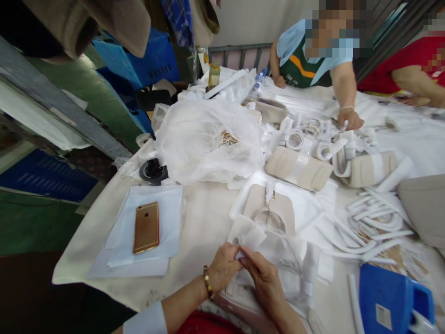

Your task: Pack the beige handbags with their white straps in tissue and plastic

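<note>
Near the table's front edge, my left hand (225,266) and my right hand (262,273) meet with fingertips pinched together. Between them is a small pale piece, perhaps wrapping; its kind is too small and covered to tell. Under and beside my hands lies clear plastic wrapping (290,260) over a pale item. Just beyond sits a beige handbag (250,204) with a strap and white padding about it. A beaded bracelet is on my left wrist.
To the left, a gold phone (146,227) rests on white paper sheets (172,204). A large plastic bag (198,144), black tape roll (153,171), wrapped beige bag (299,168), white padded strips (375,218) and blue bin (389,297) surround the work spot. Two people stand across the table.
</note>
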A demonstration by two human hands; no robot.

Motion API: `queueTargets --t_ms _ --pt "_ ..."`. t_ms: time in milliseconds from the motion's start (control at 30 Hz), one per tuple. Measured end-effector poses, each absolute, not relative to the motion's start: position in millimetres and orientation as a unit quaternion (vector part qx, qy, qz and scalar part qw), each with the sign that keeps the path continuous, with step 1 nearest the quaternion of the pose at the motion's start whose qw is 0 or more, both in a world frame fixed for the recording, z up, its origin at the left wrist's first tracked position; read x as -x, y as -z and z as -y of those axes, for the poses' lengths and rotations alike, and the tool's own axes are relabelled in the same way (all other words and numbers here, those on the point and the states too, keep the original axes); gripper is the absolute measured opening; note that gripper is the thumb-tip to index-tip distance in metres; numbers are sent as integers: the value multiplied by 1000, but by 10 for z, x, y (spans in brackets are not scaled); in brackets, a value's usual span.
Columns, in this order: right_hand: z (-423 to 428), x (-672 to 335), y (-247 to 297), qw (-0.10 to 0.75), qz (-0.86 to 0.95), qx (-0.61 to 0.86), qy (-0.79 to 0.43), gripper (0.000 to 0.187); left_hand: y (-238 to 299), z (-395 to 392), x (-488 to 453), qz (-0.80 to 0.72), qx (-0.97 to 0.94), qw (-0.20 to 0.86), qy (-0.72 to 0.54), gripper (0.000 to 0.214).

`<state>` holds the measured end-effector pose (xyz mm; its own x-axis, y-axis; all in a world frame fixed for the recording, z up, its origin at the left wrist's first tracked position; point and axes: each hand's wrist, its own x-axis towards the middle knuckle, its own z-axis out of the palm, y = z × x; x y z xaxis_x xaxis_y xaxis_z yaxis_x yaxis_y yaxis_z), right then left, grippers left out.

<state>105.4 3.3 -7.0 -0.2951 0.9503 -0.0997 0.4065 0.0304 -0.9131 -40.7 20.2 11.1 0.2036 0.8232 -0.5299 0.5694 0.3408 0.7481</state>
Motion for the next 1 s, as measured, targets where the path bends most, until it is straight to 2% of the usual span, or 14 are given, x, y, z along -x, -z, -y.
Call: queueTargets --t_ms 233,400,767,833,933,1000 --pt "-77 -1000 73 269 607 570 -484 35 -71 -188 395 -623 -566 526 -117 3" --pt "-50 -945 -29 243 603 606 -458 46 -62 -192 394 -618 -568 528 -130 11" --pt "-48 -918 -116 247 488 680 -488 86 -93 -178 443 -607 -495 592 -193 9" --pt "-73 -954 -79 234 489 657 -524 78 -73 -173 451 -592 -470 620 -211 10" --pt "-147 -1036 -33 192 526 589 -582 47 -45 -173 458 -555 -423 675 -238 18" --pt "-213 -1091 -21 176 550 549 -605 35 -29 -172 462 -532 -386 710 -254 26"
